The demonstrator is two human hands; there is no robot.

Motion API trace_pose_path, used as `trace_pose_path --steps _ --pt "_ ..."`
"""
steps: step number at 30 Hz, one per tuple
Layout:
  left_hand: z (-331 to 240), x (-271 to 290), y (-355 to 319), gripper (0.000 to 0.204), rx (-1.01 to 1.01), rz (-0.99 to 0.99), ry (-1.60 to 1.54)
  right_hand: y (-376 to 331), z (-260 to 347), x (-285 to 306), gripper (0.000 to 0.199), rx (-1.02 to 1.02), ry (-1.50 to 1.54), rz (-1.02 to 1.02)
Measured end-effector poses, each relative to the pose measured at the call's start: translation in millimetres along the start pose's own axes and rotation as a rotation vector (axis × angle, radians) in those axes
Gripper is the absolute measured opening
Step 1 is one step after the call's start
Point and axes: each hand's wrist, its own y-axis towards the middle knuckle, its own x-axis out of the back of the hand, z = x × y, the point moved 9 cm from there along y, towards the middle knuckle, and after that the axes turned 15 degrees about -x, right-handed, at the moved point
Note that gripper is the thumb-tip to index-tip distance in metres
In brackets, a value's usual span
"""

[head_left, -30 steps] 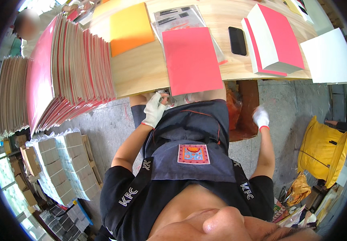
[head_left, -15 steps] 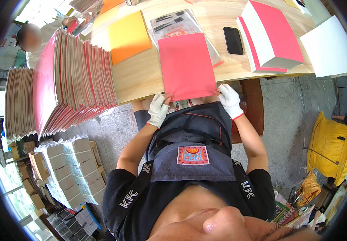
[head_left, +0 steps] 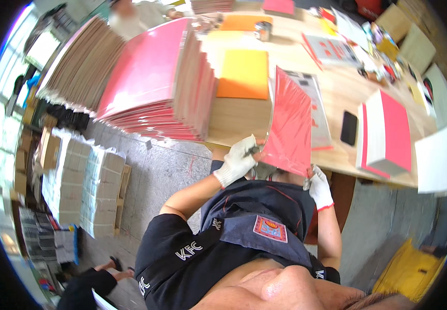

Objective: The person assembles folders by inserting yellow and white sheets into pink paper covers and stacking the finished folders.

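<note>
Left grip (head_left: pixel 238 161) and right grip (head_left: pixel 319 187) pinch a clear sleeve (head_left: pixel 297 144) holding a red sheet (head_left: pixel 288 116).

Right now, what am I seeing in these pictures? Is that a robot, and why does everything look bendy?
There's no robot here, just a person working with their own two hands. The camera sits on the person's head and looks down, so you see about what they would see. Its very wide lens makes straight edges look curved.

The white-gloved left hand and right hand hold the near corners of a shiny pink sheet, which is tilted above the wooden table.

On the table are an orange sheet, a black phone and a thick paper block with a pink top. To the left is a big pink-topped stack.
</note>
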Motion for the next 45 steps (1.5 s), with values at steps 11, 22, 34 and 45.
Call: trace_pose_path --steps 11,22,34,45 --pt "-195.5 322.0 -85.8 0.034 -0.483 -0.855 0.522 -6.4 163.5 -419.6 0.023 0.226 -0.285 0.762" --pt "-141.6 275.3 -128.3 0.053 -0.782 -1.049 0.957 21.3 97.4 -391.4 0.035 0.046 -0.43 0.748" --pt "116.1 42.1 163.1 0.045 -0.516 -0.024 0.94 -27.5 176.9 -41.7 0.017 0.158 -0.967 -0.184" --pt "195.3 63.6 219.8 0.039 -0.18 0.288 0.873 -131.9 310.4 129.2 0.048 0.029 -1.469 -1.249"
